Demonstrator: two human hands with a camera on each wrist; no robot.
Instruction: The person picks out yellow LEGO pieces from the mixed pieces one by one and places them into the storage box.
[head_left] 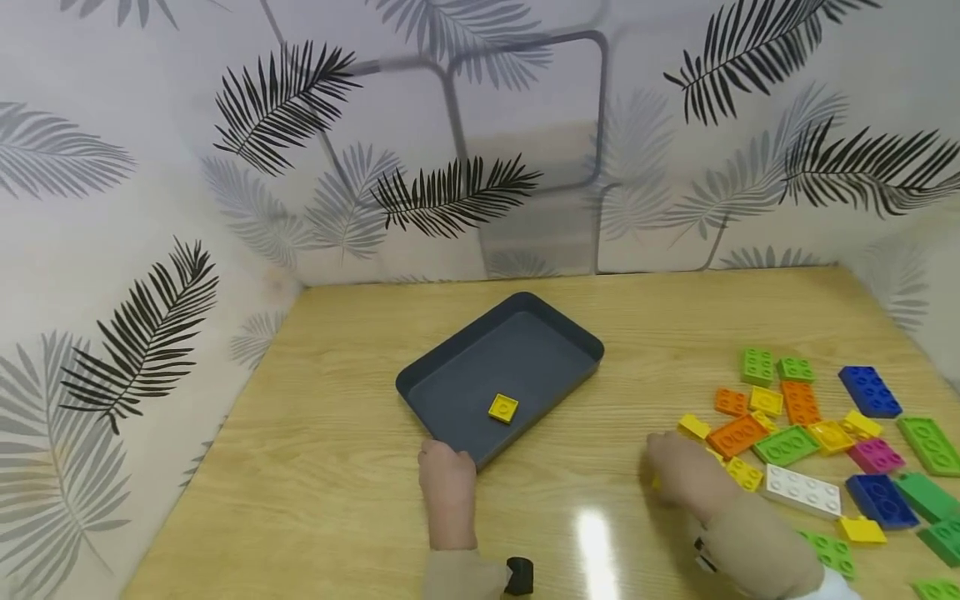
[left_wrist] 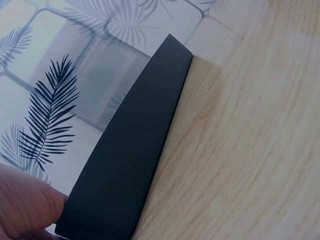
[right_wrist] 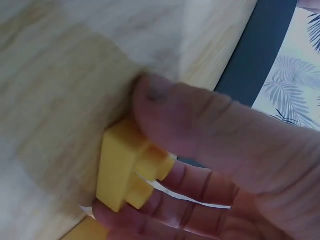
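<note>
My left hand (head_left: 448, 482) holds the near corner of a dark grey tray (head_left: 442, 357), its thumb (left_wrist: 31, 204) against the tray's end in the left wrist view. A small square yellow brick (head_left: 503, 408) lies inside that tray. On the right, my right hand (head_left: 692, 475) is low over the table at the left edge of a spread of toy bricks. The right wrist view shows its thumb and fingers pinching a yellow building brick (right_wrist: 117, 165), studs toward the palm, close to the wood. Another yellow piece (right_wrist: 86, 231) shows below those fingers.
Loose bricks cover the table's right side, among them a white brick (head_left: 802, 492), an orange brick (head_left: 737, 435), blue bricks (head_left: 870, 392) and a pink brick (head_left: 876, 456). Leaf-patterned cloth (head_left: 540, 242) hangs behind the wooden table (head_left: 330, 433).
</note>
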